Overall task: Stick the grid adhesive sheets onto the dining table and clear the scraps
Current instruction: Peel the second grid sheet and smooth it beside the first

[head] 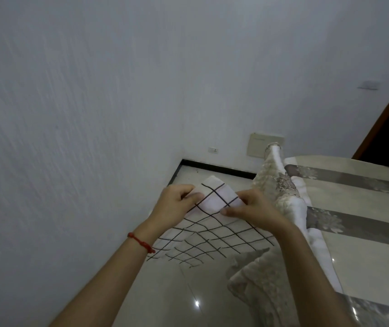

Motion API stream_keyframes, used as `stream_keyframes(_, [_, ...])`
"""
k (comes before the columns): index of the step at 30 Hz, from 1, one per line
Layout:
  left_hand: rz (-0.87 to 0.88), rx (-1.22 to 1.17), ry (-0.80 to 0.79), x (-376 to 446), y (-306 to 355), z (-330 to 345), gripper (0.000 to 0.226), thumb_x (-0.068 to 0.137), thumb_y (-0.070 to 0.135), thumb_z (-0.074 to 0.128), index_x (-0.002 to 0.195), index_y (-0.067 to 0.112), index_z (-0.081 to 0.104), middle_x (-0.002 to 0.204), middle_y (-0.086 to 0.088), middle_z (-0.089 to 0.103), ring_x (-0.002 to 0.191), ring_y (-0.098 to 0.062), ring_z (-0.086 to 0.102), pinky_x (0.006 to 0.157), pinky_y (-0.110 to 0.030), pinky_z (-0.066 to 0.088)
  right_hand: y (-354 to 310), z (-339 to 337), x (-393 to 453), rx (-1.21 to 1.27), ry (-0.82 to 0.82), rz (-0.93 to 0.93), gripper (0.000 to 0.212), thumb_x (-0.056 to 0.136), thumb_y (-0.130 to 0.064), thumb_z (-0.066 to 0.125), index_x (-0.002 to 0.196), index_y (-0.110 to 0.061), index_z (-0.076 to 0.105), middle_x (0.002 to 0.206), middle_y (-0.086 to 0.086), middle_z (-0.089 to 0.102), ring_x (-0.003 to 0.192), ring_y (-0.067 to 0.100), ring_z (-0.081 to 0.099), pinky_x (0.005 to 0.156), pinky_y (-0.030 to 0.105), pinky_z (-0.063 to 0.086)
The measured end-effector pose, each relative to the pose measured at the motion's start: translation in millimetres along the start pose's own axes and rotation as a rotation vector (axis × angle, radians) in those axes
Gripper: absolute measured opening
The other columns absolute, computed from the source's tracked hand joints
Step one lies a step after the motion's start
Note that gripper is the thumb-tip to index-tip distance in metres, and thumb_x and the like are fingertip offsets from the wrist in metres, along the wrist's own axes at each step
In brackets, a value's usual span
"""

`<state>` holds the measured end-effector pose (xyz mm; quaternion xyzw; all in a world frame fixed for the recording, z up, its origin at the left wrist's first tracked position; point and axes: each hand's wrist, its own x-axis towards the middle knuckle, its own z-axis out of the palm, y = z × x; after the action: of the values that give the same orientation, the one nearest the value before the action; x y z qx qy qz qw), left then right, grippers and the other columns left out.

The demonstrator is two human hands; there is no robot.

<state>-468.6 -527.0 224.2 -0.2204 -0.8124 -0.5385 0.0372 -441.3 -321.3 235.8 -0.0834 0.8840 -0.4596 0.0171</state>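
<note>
Head view: white wall (94, 90) fills most of frame, left of and beyond grid sheet (212, 230). Glossy floor (188, 291) beneath sheet. Desk (358, 244) with striped floral covering just right of sheet. Sheet held in air, top corner peeled. Left hand (174, 204) fingers pinch sheet's upper left edge; right hand (254, 208) fingers pinch upper right edge. Red bracelet (141, 241) at left wrist, lower left of sheet.

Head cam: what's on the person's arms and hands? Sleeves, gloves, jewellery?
Both forearms are bare as far as the frame shows, with no sleeves in view. The left hand and right hand wear no gloves, and no rings show. The only item worn is a thin red cord bracelet on the left wrist. No watch on either wrist.
</note>
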Motion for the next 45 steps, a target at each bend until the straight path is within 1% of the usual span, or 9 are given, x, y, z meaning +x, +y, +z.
stream_keyframes(4, [-0.045,-0.111,0.125,3.3,-0.1,-9.0,0.026,0.089,0.015,0.057,0.083,-0.009,0.065,0.073,-0.013,0.058,0.068,-0.016,0.053,0.059,-0.023,0.043,35.8,-14.8,-18.9,-0.009,-0.055,0.151,0.031,0.070,-0.022,0.078,0.091,0.001,0.069,0.091,0.023,0.071,0.086,0.037,0.066,0.078,0.042,0.054])
stream_keyframes(9, [-0.148,-0.220,0.257,5.6,-7.3,-16.4,0.015,0.089,0.012,0.057,0.080,0.016,0.068,0.076,-0.004,0.067,0.075,-0.018,0.061,0.066,-0.023,0.051,48.1,-15.9,-29.5,0.318,0.065,0.181,0.003,0.073,-0.014,0.075,0.071,-0.017,0.077,0.077,0.005,0.076,0.072,0.017,0.071,0.064,0.022,0.057])
stream_keyframes(13, [-0.242,-0.254,0.367,4.8,-21.1,-19.6,0.012,0.090,0.015,0.057,0.084,0.018,0.067,0.079,0.001,0.067,0.082,-0.020,0.062,0.069,-0.021,0.050,42.8,-10.8,-23.7,0.549,0.280,0.138,0.009,0.077,-0.010,0.070,0.074,-0.015,0.077,0.082,0.010,0.075,0.077,0.026,0.068,0.071,0.031,0.056])
stream_keyframes(17, [-0.352,-0.011,0.558,0.0,-26.5,-10.1,0.036,0.088,0.017,0.061,0.122,0.009,0.052,0.122,-0.011,0.053,0.109,-0.022,0.051,0.090,-0.030,0.043,23.1,2.4,-14.8,0.551,0.380,0.049,0.013,0.081,-0.015,0.067,0.074,-0.020,0.076,0.065,-0.004,0.071,0.057,0.006,0.062,0.056,0.016,0.048])
stream_keyframes(19, [-0.211,0.121,0.618,-5.5,-14.4,3.2,0.042,0.085,0.014,0.063,0.125,0.010,0.049,0.125,-0.007,0.044,0.112,-0.018,0.046,0.094,-0.027,0.041,11.5,14.3,-9.0,0.501,0.405,0.018,0.015,0.081,-0.014,0.067,0.070,-0.018,0.075,0.060,-0.005,0.069,0.054,0.003,0.061,0.051,0.013,0.047])
stream_keyframes(24, [-0.019,0.021,0.383,-16.1,20.4,45.2,0.008,0.083,0.018,0.065,0.078,0.025,0.064,0.077,0.015,0.062,0.075,0.000,0.060,0.065,-0.003,0.044,-7.5,44.7,-0.8,0.358,0.437,-0.037,0.034,0.078,-0.013,0.070,0.047,-0.015,0.057,0.042,-0.009,0.045,0.042,0.001,0.038,0.044,0.012,0.032])
stream_keyframes(28, [-0.086,-0.076,0.358,-14.1,23.1,55.6,0.003,0.082,0.027,0.066,0.085,0.028,0.064,0.077,0.021,0.062,0.076,0.007,0.061,0.064,0.000,0.045,-11.4,54.4,-1.8,0.352,0.505,-0.037,0.028,0.082,-0.012,0.065,0.055,-0.015,0.061,0.047,-0.006,0.055,0.046,0.000,0.048,0.047,0.013,0.040])
stream_keyframes(35, [-0.201,-0.331,0.329,-5.2,22.9,50.7,0.015,0.082,0.017,0.066,0.070,0.025,0.071,0.074,-0.001,0.073,0.076,-0.014,0.070,0.072,-0.030,0.059,-13.5,52.2,-8.2,0.349,0.429,-0.138,0.015,0.085,-0.018,0.064,0.073,-0.021,0.071,0.066,-0.002,0.070,0.063,0.008,0.064,0.060,0.017,0.052])
stream_keyframes(45, [-0.239,-0.479,0.274,-4.9,22.1,44.1,0.017,0.085,0.008,0.062,0.077,0.020,0.072,0.075,0.000,0.074,0.076,-0.019,0.072,0.070,-0.034,0.061,-15.9,50.2,-6.0,0.480,0.405,-0.069,0.020,0.082,-0.011,0.066,0.068,-0.024,0.071,0.061,-0.008,0.072,0.060,0.004,0.067,0.053,0.013,0.049])
